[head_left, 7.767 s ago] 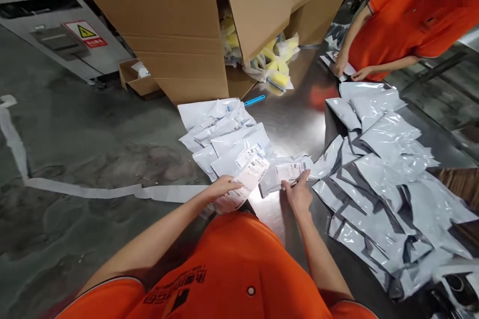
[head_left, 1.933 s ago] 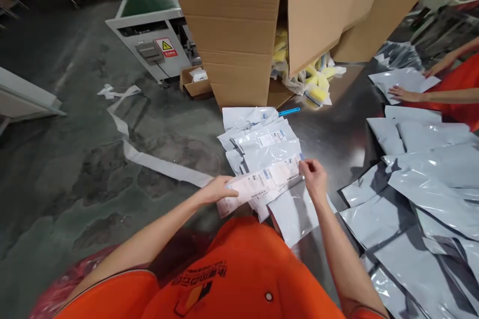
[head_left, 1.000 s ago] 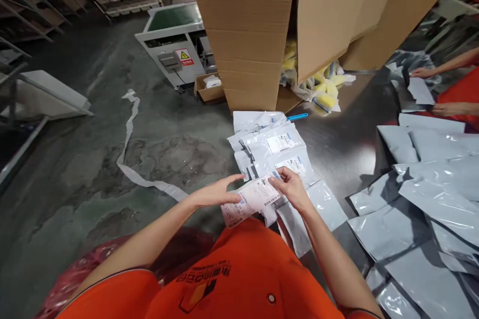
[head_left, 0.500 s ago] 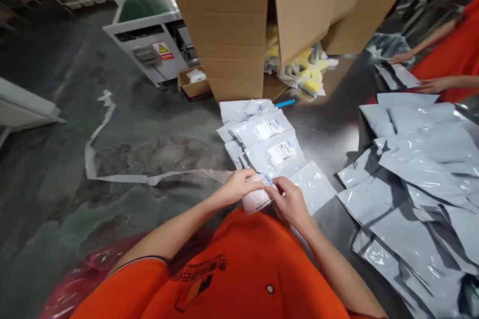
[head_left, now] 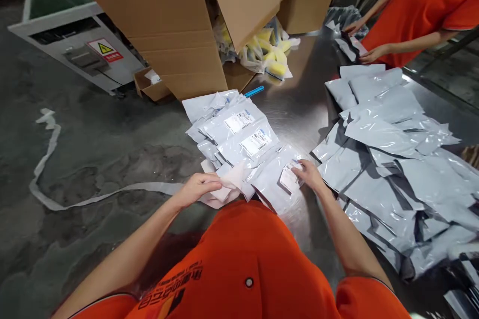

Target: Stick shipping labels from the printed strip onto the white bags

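Observation:
My left hand (head_left: pixel 200 189) pinches a whitish strip of label backing paper (head_left: pixel 234 178) at the table's near edge. The strip's long tail trails off the left side onto the floor. With thumb and fingers, my right hand (head_left: pixel 310 175) grips the edge of a printed shipping label (head_left: pixel 289 179). That label lies against the front of a grey-white mailer bag (head_left: pixel 268 183); whether it is stuck down I cannot tell. Just beyond, overlapping in a stack, are several mailer bags, the nearest a labelled mailer (head_left: pixel 245 142).
A large cardboard box (head_left: pixel 175 35) stands beyond the stack, with yellow items in clear plastic (head_left: pixel 275 57) beside it. A blue-handled tool (head_left: pixel 254 91) pokes out. Mailers are heaped (head_left: pixel 389 159) at right. A co-worker in orange (head_left: pixel 411 15) handles bags at the far right.
My hands have moved apart. The right hand has carried a label off the strip rightward onto the mailer, while the left has drawn the strip left. The view has shifted right.

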### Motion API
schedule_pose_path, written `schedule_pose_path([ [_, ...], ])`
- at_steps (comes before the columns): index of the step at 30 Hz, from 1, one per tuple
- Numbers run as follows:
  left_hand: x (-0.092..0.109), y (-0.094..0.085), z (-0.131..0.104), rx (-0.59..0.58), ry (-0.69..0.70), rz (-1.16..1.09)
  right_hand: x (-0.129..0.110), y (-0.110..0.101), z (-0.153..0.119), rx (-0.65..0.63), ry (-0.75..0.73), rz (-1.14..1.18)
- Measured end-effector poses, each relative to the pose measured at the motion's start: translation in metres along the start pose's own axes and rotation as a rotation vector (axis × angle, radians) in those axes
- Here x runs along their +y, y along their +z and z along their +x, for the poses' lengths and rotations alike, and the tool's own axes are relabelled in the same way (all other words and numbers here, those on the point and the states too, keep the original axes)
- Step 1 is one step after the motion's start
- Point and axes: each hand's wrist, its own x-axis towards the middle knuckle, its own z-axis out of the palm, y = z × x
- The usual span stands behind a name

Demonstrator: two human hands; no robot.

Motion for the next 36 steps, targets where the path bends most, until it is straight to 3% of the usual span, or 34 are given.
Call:
schedule_pose_path([
  [2,0.012,0.006,0.006,-0.048,0.080,0.055,-0.010,0.019,-0.003,-0.040,0.070,-0.314],
  [5,0.030,0.008,0.006,-0.030,0.249,0.180,-0.018,0.036,-0.015,0.154,0.163,-0.538],
  [8,0.044,0.001,0.000,0.027,0.405,0.353,-0.021,0.059,-0.032,0.259,0.030,-0.481],
  [11,0.057,-0.012,-0.005,0.057,0.560,0.639,-0.036,0.101,-0.040,0.144,-0.095,-0.395],
  [15,0.075,-0.031,-0.006,0.167,0.691,0.898,-0.075,0.142,-0.022,0.097,0.008,-0.290],
  [18,0.088,-0.047,-0.013,0.305,0.665,0.851,-0.107,0.129,-0.001,0.000,0.004,-0.171],
  [21,0.099,-0.059,-0.029,0.441,0.618,0.731,-0.142,0.084,0.013,-0.034,-0.099,-0.128],
  [23,0.108,-0.064,-0.040,0.526,0.637,0.653,-0.173,0.051,0.016,-0.045,-0.292,0.025],
  [26,0.121,-0.072,-0.050,0.621,0.768,0.536,-0.232,0.019,0.006,-0.264,-0.668,0.457],
  [27,0.124,-0.075,-0.050,0.641,0.816,0.492,-0.251,0.016,0.000,-0.375,-0.727,0.570],
  [29,0.126,-0.084,-0.046,0.720,0.843,0.395,-0.284,0.019,-0.012,-0.545,-0.706,0.694],
  [31,0.118,-0.090,-0.041,0.940,0.753,0.272,-0.302,0.027,-0.021,-0.590,-0.617,0.783],
  [34,0.088,-0.078,-0.043,1.293,0.525,0.050,-0.307,0.035,-0.031,-0.431,-0.508,0.858],
  [36,0.064,-0.051,-0.049,1.287,0.409,-0.075,-0.303,0.036,-0.032,-0.306,-0.447,0.859],
])
